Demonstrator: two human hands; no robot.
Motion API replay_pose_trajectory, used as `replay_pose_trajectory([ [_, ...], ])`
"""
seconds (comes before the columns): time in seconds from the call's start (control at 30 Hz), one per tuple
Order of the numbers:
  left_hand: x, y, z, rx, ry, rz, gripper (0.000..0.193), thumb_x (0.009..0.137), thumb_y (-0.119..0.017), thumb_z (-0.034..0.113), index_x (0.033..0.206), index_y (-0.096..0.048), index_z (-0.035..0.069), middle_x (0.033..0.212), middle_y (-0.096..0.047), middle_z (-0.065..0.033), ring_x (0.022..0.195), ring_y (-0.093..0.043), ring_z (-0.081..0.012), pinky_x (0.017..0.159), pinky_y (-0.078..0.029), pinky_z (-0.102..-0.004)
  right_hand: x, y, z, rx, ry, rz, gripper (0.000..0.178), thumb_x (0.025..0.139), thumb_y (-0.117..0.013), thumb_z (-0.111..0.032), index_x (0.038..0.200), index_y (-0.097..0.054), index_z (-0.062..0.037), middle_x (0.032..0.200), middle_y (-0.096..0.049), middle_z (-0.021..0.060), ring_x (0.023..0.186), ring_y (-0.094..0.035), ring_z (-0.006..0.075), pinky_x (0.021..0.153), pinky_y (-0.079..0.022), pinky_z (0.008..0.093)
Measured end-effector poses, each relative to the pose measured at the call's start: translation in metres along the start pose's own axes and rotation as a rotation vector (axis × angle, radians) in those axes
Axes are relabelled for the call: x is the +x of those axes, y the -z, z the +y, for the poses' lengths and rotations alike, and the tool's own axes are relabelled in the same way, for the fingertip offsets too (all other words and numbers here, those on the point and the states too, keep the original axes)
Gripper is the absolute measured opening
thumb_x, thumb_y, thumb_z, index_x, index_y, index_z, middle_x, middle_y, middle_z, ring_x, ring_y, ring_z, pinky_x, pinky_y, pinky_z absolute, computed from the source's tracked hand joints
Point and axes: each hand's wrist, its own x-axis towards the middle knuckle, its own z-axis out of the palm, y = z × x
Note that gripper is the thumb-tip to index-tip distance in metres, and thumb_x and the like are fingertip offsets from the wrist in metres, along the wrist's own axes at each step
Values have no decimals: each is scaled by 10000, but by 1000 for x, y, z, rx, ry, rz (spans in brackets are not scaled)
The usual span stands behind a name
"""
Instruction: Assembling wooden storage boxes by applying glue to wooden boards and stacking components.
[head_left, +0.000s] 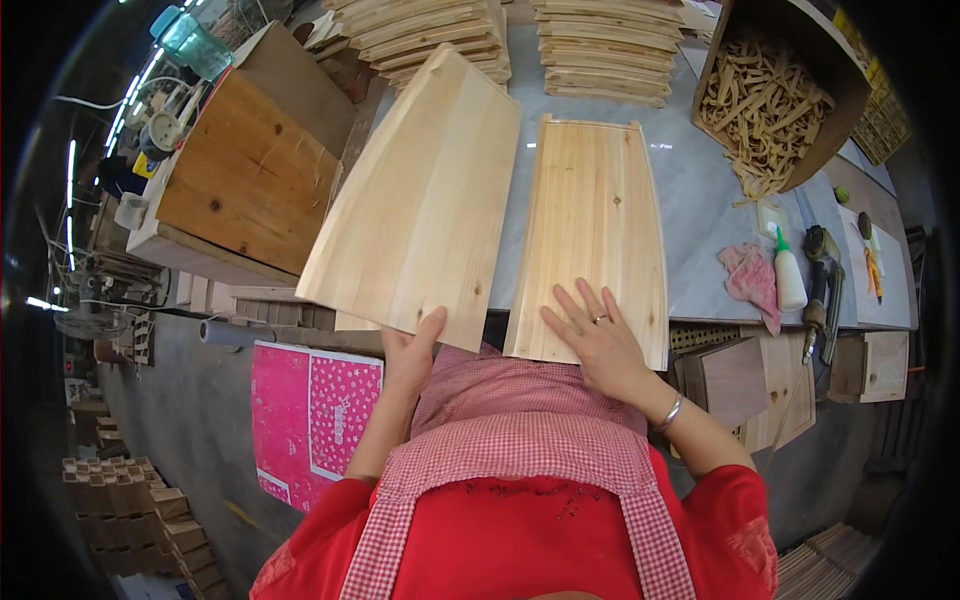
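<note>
My left hand (412, 355) grips the near edge of a pale wooden board (425, 190), its thumb on top and the other fingers out of sight beneath. This board is tilted, with its far end raised. To its right, a second wooden board (595, 220) with narrow raised strips along its edges lies on the grey tabletop (700, 220) and juts past the near edge. My right hand (598, 335) rests flat on that board's near end, fingers spread, with a ring on one finger and a bracelet at the wrist.
Stacks of wooden panels (610, 45) stand at the back. On the right are a box of wood-coloured strips (765, 100), a pink cloth (750, 280), a white glue bottle with a green nozzle (788, 275) and an air tool (820, 285). A large wooden box (245, 180) stands left.
</note>
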Motion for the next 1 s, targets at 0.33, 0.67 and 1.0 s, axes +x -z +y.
replay_pose_trajectory([
  [0.33,-5,-30,-14,443,-103,-205,289,874,-665,42,1128,-577,-65,1032,-634,-94,934,-602,-152,817,-496,-293,-2,0,7,40,-17,-31,792,719,-604,29,1467,-399,-131,1552,-308,136,1454,-227,372,1172,-171,545],
  [0.67,-25,-61,-35,531,-323,-361,517,794,-572,58,1306,-518,16,767,-604,-172,654,-631,-261,587,-496,-360,-1,-1,2,-42,8,-40,689,775,-575,-80,1448,-430,-93,1554,-290,190,1447,-194,437,1166,-124,568],
  [1.0,-21,-47,-44,569,-255,-324,440,843,-574,66,1270,-509,-17,1059,-608,-232,813,-624,-303,703,-503,-347,-78,70,167,-530,-571,231,345,918,-506,-256,1123,-679,-39,1255,-583,221,1190,-492,445,1024,-394,509],
])
